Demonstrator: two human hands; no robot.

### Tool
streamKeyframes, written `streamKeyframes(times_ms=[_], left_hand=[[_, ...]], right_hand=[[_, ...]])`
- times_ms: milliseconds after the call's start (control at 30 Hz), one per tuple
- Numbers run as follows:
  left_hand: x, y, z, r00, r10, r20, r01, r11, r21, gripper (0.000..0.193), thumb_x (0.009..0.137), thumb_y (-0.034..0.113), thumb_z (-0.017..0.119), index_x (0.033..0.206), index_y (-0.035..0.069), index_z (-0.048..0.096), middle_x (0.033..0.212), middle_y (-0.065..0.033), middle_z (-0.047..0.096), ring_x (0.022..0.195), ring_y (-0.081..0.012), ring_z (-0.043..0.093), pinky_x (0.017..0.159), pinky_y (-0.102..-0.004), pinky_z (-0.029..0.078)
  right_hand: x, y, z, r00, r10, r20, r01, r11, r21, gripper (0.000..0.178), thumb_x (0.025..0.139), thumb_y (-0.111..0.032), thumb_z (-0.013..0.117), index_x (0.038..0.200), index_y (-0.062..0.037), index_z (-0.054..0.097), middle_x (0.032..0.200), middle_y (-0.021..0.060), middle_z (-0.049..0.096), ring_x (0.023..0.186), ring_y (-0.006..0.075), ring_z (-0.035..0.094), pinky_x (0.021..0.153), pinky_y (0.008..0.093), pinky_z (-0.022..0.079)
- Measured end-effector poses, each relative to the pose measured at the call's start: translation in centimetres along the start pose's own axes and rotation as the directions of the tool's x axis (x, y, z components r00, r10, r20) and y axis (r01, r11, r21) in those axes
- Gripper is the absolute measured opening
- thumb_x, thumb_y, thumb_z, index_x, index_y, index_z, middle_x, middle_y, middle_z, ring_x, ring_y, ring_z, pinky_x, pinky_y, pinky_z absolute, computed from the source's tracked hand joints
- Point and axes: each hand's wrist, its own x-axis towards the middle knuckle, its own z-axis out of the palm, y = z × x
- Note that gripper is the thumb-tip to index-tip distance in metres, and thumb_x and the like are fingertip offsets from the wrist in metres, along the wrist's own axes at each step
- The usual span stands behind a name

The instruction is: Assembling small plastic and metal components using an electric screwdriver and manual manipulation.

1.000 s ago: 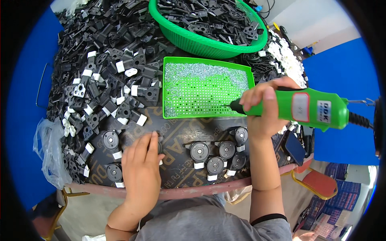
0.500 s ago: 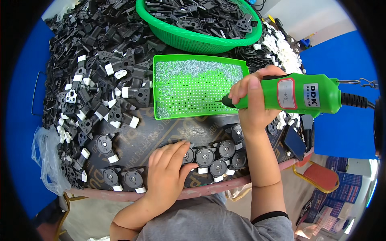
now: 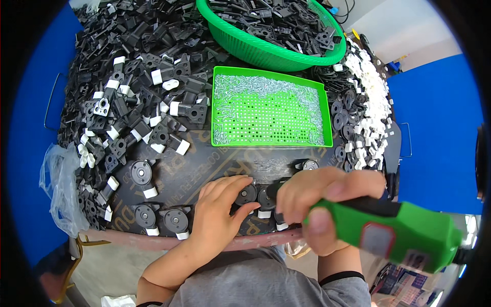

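Observation:
My right hand (image 3: 327,204) wraps around a green electric screwdriver (image 3: 388,230), its dark nose pointing left over the row of assemblies near the front edge. My left hand (image 3: 220,210) lies at the left end of that row, fingers and thumb curved round a black disc assembly (image 3: 247,194). Close beside it, under the screwdriver's nose, sits another disc assembly (image 3: 265,198) with a white tab. The right hand hides part of the row. Further left are a pair of similar assemblies (image 3: 176,220) and a single disc assembly (image 3: 141,174).
A green perforated tray (image 3: 330,138) of small silver screws stands mid-table. Behind it is a green basket (image 3: 250,51) heaped with black parts. Loose black brackets (image 3: 143,77) cover the left side; white pieces (image 3: 373,87) and black discs (image 3: 339,120) lie at right. A clear plastic bag (image 3: 59,189) hangs at left.
My right hand has brought the screwdriver down from over the screw tray to the disc assemblies beside my left hand. My left hand stays at the same assembly. The view has shifted slightly.

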Motion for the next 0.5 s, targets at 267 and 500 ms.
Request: streamKeyframes(times_ms=[267, 500], left_hand=[[-0.15, -0.18, 0.03, 1.0, 0.012, -0.025, -0.013, 1.0, -0.017, 0.047, 0.077, 0.018, 0.082, 0.119, 0.005, 0.065, 0.117, -0.0126, 0.068, 0.108, -0.034, 0.062, 0.095, -0.0442, 0.046], [-0.07, -0.05, 0.03, 1.0, 0.012, -0.022, -0.012, 1.0, -0.008, 0.046, 0.077, 0.017, 0.082, 0.119, 0.005, 0.066, 0.117, -0.0123, 0.068, 0.108, -0.0338, 0.063, 0.095, -0.044, 0.046]], right_hand=[[0.35, 0.33, -0.24, 0.978, 0.001, 0.21, 0.018, 0.996, -0.091, 0.034, 0.093, -0.003, 0.059, 0.115, -0.0111, 0.035, 0.07, 0.0118, 0.058, 0.058, 0.023, 0.058, 0.058, 0.0433, 0.055], [-0.09, 0.73, 0.26, 0.994, 0.001, 0.106, 0.008, 0.996, -0.084, 0.033, 0.094, -0.003, 0.058, 0.116, -0.0099, 0.035, 0.072, 0.0121, 0.058, 0.061, 0.0221, 0.058, 0.061, 0.0434, 0.056]])
